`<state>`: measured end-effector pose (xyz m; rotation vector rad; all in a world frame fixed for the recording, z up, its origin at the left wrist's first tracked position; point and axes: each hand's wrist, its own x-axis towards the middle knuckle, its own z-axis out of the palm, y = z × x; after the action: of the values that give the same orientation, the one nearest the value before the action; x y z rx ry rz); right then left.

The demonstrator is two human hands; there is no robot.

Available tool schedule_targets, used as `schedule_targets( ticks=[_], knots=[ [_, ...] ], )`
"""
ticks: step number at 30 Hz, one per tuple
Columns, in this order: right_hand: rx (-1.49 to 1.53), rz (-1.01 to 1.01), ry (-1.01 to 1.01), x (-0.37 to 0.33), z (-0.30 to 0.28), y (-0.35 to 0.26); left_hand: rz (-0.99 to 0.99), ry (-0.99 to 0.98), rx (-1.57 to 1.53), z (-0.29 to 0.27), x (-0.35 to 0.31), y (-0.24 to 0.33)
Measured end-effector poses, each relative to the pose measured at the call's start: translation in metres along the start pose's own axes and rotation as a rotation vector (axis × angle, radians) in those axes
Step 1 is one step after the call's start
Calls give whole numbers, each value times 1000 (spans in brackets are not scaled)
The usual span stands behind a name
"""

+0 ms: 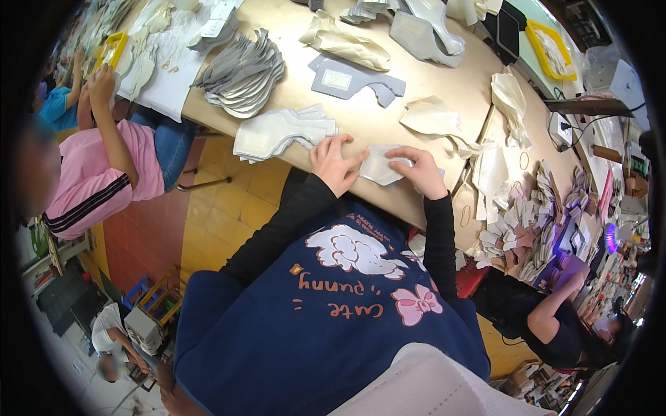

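Note:
My left hand (334,163) and my right hand (417,170) both rest on a small white cut piece of material (380,165) lying at the near edge of the tan table (430,76). Fingers of each hand pinch or press the piece from its two sides. Just left of my left hand lies a stack of white cut pieces (281,132). Both sleeves are black.
A fan of grey cut pieces (244,75), a flat grey shaped piece (350,80) and crumpled cream sheets (347,43) lie farther back. Piles of small pieces (527,222) crowd the right. A person in pink (104,166) sits left; another person (562,326) works lower right.

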<state>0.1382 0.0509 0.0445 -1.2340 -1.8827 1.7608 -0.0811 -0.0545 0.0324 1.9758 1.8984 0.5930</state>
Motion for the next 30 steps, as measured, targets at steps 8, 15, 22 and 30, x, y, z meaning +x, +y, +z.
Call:
schedule_targets(
  ticks=[8, 15, 22, 30],
  knots=[
    [-195, 58, 93, -16, -24, -19, 90, 102, 181, 6, 5, 21],
    [-342, 58, 180, -22, -36, -12, 122, 103, 102, 16, 3, 24],
    [-329, -9, 220, -22, -33, 2, 382, 74, -167, 45, 15, 37],
    [-309, 75, 329, -49, -49, 4, 444, -116, 55, 48, 27, 42]
  ],
)
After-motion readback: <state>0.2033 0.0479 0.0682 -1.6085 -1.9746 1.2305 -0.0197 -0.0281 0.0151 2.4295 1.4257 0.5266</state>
